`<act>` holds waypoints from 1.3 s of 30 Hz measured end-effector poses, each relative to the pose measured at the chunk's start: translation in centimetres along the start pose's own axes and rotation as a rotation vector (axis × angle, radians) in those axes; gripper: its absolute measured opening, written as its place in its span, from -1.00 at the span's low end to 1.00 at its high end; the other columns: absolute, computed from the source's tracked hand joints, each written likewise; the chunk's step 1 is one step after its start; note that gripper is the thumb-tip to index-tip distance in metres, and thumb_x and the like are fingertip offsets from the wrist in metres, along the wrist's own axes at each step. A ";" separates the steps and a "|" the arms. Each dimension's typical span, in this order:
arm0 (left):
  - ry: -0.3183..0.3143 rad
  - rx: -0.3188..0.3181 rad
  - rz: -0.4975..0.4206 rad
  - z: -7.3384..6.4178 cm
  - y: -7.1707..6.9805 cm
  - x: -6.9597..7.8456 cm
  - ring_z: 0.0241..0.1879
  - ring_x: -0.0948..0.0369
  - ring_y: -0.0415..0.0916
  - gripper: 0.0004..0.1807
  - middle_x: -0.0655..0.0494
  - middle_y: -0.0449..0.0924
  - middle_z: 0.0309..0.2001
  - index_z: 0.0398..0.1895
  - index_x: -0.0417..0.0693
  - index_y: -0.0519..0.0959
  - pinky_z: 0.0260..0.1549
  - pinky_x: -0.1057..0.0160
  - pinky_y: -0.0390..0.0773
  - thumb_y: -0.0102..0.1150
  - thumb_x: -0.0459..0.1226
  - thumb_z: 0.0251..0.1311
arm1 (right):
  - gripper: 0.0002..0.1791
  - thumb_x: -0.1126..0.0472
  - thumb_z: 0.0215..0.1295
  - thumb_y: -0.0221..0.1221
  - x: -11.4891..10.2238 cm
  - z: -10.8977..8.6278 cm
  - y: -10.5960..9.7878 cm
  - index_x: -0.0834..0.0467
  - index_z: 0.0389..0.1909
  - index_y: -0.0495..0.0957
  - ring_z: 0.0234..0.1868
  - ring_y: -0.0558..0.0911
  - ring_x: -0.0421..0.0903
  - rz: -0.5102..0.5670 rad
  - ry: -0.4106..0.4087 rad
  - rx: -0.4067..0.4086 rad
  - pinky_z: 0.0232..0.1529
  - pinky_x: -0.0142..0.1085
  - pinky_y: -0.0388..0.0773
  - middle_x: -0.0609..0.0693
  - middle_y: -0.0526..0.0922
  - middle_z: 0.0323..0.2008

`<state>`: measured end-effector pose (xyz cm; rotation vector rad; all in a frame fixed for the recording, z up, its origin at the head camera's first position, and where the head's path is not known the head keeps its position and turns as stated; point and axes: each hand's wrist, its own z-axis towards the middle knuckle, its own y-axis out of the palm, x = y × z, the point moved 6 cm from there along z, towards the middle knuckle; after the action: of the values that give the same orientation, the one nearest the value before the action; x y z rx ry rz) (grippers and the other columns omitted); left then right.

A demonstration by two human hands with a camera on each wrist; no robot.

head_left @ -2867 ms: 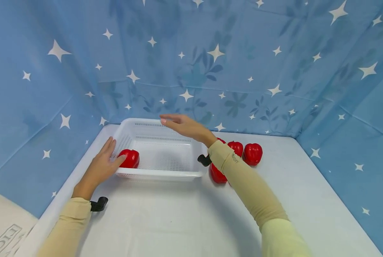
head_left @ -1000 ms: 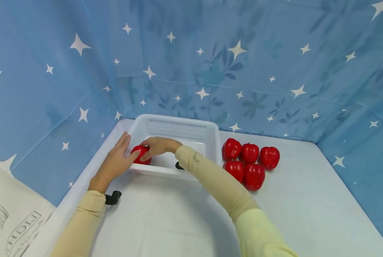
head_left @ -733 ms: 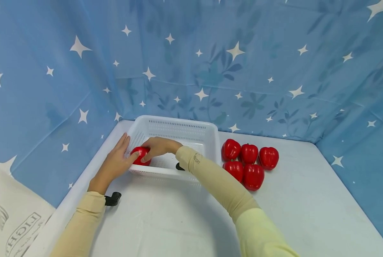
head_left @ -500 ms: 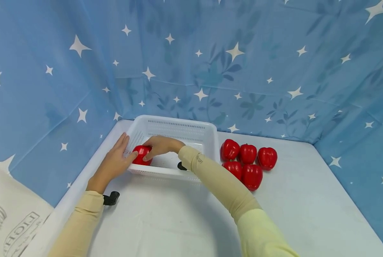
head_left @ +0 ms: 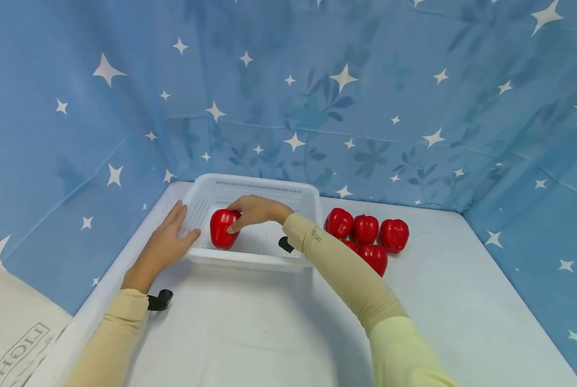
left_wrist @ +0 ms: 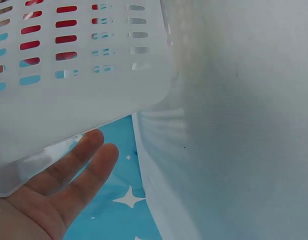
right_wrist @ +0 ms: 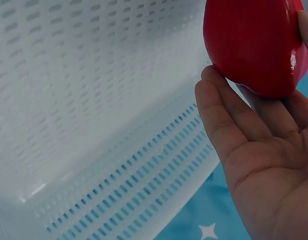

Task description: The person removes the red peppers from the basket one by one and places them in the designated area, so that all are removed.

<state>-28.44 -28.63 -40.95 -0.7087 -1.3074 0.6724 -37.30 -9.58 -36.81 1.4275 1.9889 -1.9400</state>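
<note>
My right hand [head_left: 257, 209] holds a shiny red bell pepper [head_left: 223, 230] inside the white perforated basket [head_left: 257, 262]. In the right wrist view the thumb lies along one side of the bell pepper [right_wrist: 254, 45] and the fingers reach beneath its lower end. My left hand [head_left: 163, 244] rests at the basket's front left corner, thumb over the rim side and fingers outside. Seen from the left wrist, two straight fingers [left_wrist: 89, 175] extend beside the basket wall [left_wrist: 69, 110]. The left thumb is out of that view.
Several more red bell peppers [head_left: 394, 235] cluster on the white table [head_left: 443, 301] right of the basket; the right forearm partly hides some. A blue star-patterned curtain [head_left: 288, 97] stands behind and at both sides. Pale printed cloth [head_left: 13, 322] hangs at the lower left.
The right hand has come into the basket and grips the bell pepper, which has shifted right and turned more upright, away from the left thumb. The left hand stays at the corner.
</note>
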 end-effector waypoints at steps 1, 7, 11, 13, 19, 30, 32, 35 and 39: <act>-0.001 -0.001 -0.001 0.0 0.0 0.0 0.63 -0.39 -0.13 -0.05 -0.23 -0.31 0.74 0.71 -0.35 -0.12 0.39 -0.54 0.11 0.05 -0.01 0.56 | -0.41 0.07 0.41 0.38 0.1 -0.3 -0.2 0.22 0.38 0.59 0.06 0.63 -0.09 0.005 -0.004 0.000 0.04 -0.26 0.69 -0.05 0.72 0.04; -0.005 -0.008 -0.011 -0.2 0.1 -0.2 0.64 -0.37 -0.17 -0.05 -0.20 -0.34 0.75 0.72 -0.33 -0.15 0.41 -0.56 0.07 0.05 0.00 0.58 | -0.42 0.11 0.44 0.36 0.7 -2.1 -1.3 0.23 0.40 0.56 0.11 0.62 -0.06 0.045 -0.001 0.011 0.17 -0.07 0.69 -0.02 0.70 0.08; 0.007 -0.006 -0.009 -0.3 0.0 -0.2 0.65 -0.36 -0.21 -0.05 -0.20 -0.36 0.75 0.72 -0.34 -0.16 0.45 -0.55 0.01 0.04 0.02 0.60 | -0.41 0.11 0.45 0.36 1.1 -3.4 -2.1 0.22 0.42 0.55 0.11 0.63 -0.06 0.050 0.009 0.031 0.11 -0.14 0.71 -0.02 0.70 0.08; 0.010 -0.006 -0.010 -0.4 -0.1 -0.3 0.65 -0.37 -0.23 -0.04 -0.19 -0.38 0.75 0.72 -0.33 -0.17 0.45 -0.54 0.00 0.03 0.03 0.60 | -0.40 0.11 0.45 0.36 1.3 -3.9 -2.5 0.23 0.43 0.55 0.11 0.64 -0.07 0.058 0.015 0.043 0.06 -0.22 0.71 -0.03 0.71 0.07; 0.021 -0.013 -0.022 -0.4 0.0 -0.4 0.64 -0.39 -0.23 -0.03 -0.18 -0.41 0.75 0.72 -0.32 -0.19 0.44 -0.55 0.01 0.02 0.05 0.61 | -0.39 0.10 0.45 0.38 2.7 -5.8 -3.3 0.22 0.44 0.55 0.08 0.66 -0.08 0.106 0.038 0.057 0.02 -0.26 0.71 -0.05 0.74 0.03; 0.032 -0.023 -0.013 -0.4 -0.1 -0.3 0.63 -0.42 -0.24 -0.04 -0.21 -0.44 0.74 0.71 -0.34 -0.22 0.41 -0.59 0.01 -0.05 0.08 0.63 | -0.29 0.06 0.38 0.43 4.6 -10.1 -5.1 0.18 0.49 0.51 0.12 0.65 -0.02 0.106 0.106 0.150 0.03 -0.20 0.73 -0.04 0.74 0.06; 0.034 -0.022 -0.014 -0.4 0.0 -0.3 0.63 -0.41 -0.24 -0.03 -0.20 -0.43 0.74 0.72 -0.34 -0.22 0.41 -0.59 0.01 -0.04 0.08 0.63 | -0.26 0.05 0.36 0.44 5.1 -11.1 -5.5 0.17 0.50 0.50 0.15 0.63 -0.01 0.108 0.129 0.168 0.05 -0.17 0.73 -0.02 0.73 0.08; 0.037 -0.025 -0.014 -0.3 0.1 -0.2 0.64 -0.41 -0.24 -0.03 -0.20 -0.43 0.74 0.72 -0.34 -0.22 0.42 -0.57 0.02 -0.03 0.07 0.63 | -0.23 0.04 0.34 0.45 5.8 -12.7 -6.2 0.16 0.53 0.47 0.18 0.62 0.01 0.136 0.158 0.191 0.13 -0.06 0.71 -0.01 0.72 0.11; 0.037 -0.035 -0.012 -0.2 0.1 0.0 0.63 -0.41 -0.25 -0.03 -0.21 -0.44 0.74 0.71 -0.34 -0.23 0.42 -0.57 0.03 -0.04 0.08 0.63 | -0.23 0.02 0.34 0.44 6.6 -15.1 -6.9 0.14 0.53 0.47 0.19 0.62 0.04 0.169 0.186 0.229 0.19 0.05 0.67 0.00 0.73 0.10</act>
<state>-28.20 -28.61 -41.05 -0.7380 -1.2917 0.6252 -36.82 7.52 -31.76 1.8250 1.6845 -2.0827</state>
